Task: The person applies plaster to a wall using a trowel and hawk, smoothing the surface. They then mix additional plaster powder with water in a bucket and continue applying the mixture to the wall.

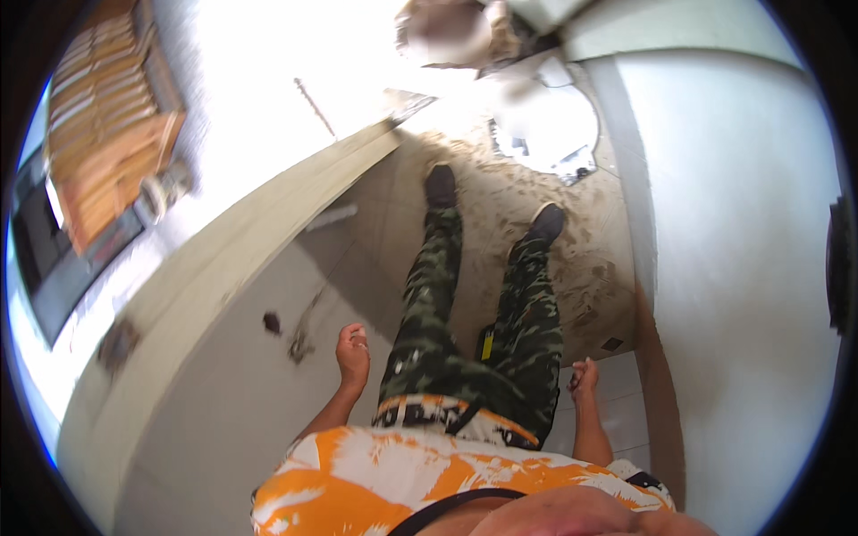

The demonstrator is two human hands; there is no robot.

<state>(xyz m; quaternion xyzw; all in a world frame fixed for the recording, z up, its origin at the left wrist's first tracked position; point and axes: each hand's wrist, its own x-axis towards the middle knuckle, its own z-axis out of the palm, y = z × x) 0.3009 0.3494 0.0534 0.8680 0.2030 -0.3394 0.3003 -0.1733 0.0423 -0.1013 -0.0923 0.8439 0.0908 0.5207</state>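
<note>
My left hand (354, 355) hangs beside my left thigh, its fingers loosely curled, with nothing seen in them. On the other side, my right hand (584, 379) hangs by my right hip. Its fingers are bent inward too, and no held thing shows. Both hands are apart from the walls. Between my legs, against the camouflage trousers (424, 313), a small yellow-and-black object (487, 345) shows, too small to name. My dark shoes (441, 186) stand on a tiled floor (474, 241) smeared with sandy dirt, one foot ahead of the other.
A pale low wall (241, 241) curves along my left, with a wooden slatted structure (116, 134) beyond it. To my right rises a white wall (733, 250). Ahead lies a bright, overexposed round shape (550, 125) beside a brownish container (447, 36). A dark square (612, 344) marks the floor.
</note>
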